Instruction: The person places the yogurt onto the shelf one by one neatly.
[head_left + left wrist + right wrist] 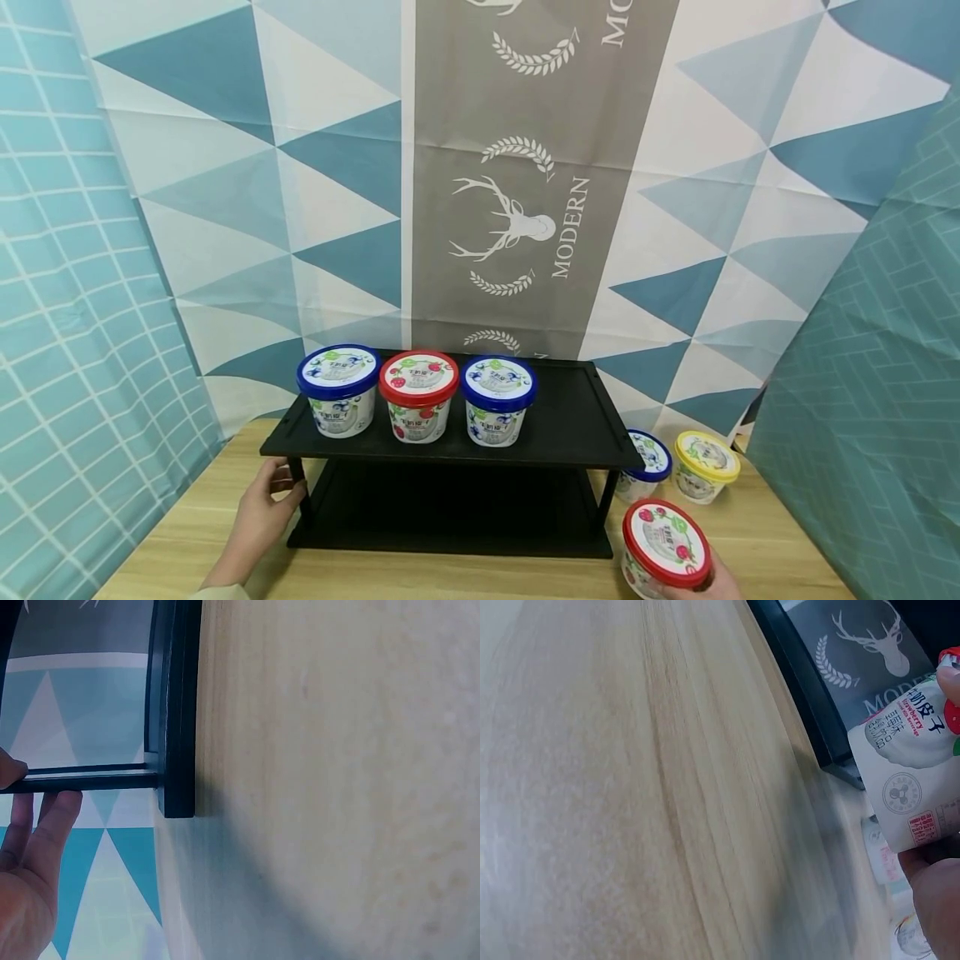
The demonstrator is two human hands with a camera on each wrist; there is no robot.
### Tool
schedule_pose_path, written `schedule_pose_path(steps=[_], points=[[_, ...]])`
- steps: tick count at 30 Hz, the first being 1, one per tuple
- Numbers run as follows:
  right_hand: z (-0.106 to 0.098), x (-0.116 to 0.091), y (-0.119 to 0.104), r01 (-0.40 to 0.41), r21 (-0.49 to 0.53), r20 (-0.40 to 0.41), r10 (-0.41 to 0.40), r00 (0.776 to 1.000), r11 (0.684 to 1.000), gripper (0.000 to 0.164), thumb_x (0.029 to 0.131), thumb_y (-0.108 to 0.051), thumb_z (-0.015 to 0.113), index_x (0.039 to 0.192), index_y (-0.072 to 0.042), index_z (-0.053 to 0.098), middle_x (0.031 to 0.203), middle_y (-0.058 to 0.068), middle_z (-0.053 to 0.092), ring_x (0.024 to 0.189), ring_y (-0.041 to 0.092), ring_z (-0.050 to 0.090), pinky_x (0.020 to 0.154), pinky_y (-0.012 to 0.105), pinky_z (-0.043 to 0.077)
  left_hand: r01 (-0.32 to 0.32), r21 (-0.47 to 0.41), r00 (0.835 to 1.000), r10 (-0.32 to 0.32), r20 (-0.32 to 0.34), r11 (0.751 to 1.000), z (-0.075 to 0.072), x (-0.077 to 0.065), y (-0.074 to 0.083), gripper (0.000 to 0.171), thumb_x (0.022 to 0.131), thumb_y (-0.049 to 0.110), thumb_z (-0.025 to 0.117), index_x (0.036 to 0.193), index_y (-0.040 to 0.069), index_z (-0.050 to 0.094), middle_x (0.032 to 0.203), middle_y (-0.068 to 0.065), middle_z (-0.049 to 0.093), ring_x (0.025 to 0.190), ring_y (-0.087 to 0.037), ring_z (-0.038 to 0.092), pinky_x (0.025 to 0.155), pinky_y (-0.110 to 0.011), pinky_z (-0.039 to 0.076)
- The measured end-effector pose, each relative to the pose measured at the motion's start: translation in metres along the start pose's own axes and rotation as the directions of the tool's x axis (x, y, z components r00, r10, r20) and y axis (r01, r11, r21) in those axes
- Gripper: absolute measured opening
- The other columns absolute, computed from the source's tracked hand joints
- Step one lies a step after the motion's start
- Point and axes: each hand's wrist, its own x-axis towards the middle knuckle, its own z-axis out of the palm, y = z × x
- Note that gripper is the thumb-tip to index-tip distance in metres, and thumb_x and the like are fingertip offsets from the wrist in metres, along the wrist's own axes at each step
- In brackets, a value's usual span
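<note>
One red-lidded tub (666, 542), lid up and long axis near upright, is gripped in my right hand (714, 578), left of the palm, beside the right end of the black shelf (573, 417). Only the right-wrist view reads "Strawberry" on its side. My left hand (264, 504) pinches the front-left leg (297, 477).
</note>
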Motion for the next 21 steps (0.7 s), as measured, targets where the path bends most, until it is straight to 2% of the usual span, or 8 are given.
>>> schedule_pose_path(steps=[4, 8, 14, 21], points=[[0.005, -0.003, -0.003, 0.017, 0.037, 0.033, -0.018, 0.999, 0.999, 0.089, 0.070, -0.029, 0.072, 0.135, -0.006, 0.017, 0.129, 0.021, 0.042, 0.098, 0.023, 0.052, 0.080, 0.045, 0.048, 0.000, 0.008, 1.000, 0.000, -0.004, 1.000, 0.000, 0.000, 0.000, 0.035, 0.081, 0.004, 0.055, 0.115, 0.005, 0.045, 0.103, -0.020, 0.057, 0.090, -0.032, 0.057, 0.070, -0.035, 0.047], [0.011, -0.004, -0.007, 0.025, 0.041, 0.026, -0.026, 0.999, 0.999, 0.090, 0.067, -0.030, 0.075, 0.134, -0.006, 0.019, 0.127, 0.019, 0.045, 0.098, 0.022, 0.053, 0.079, 0.045, 0.048, 0.000, 0.007, 1.000, 0.000, -0.001, 1.000, 0.000, 0.000, -0.001, 0.034, 0.082, 0.005, 0.055, 0.114, 0.005, 0.045, 0.103, -0.020, 0.057, 0.090, -0.032, 0.057, 0.069, -0.033, 0.047], [0.015, -0.006, -0.012, 0.024, 0.076, 0.111, -0.032, 0.993, 0.997, 0.091, 0.071, -0.028, 0.072, 0.136, -0.005, 0.012, 0.131, 0.020, 0.040, 0.099, 0.020, 0.052, 0.083, 0.045, 0.047, 0.004, 0.019, 1.000, -0.004, -0.008, 1.000, 0.000, 0.000, 0.000, 0.034, 0.081, 0.005, 0.056, 0.113, 0.007, 0.046, 0.101, -0.017, 0.058, 0.086, -0.019, 0.058, 0.068, -0.026, 0.046], [0.020, -0.009, -0.013, 0.032, 0.095, 0.174, -0.048, 0.984, 0.995, 0.093, 0.070, -0.028, 0.072, 0.137, -0.005, 0.012, 0.129, 0.016, 0.044, 0.098, 0.019, 0.054, 0.083, 0.044, 0.048, -0.003, -0.003, 1.000, 0.003, 0.006, 1.000, -0.001, -0.001, 0.001, 0.034, 0.082, 0.005, 0.054, 0.114, 0.005, 0.044, 0.103, -0.021, 0.057, 0.091, -0.033, 0.057, 0.071, -0.036, 0.048]])
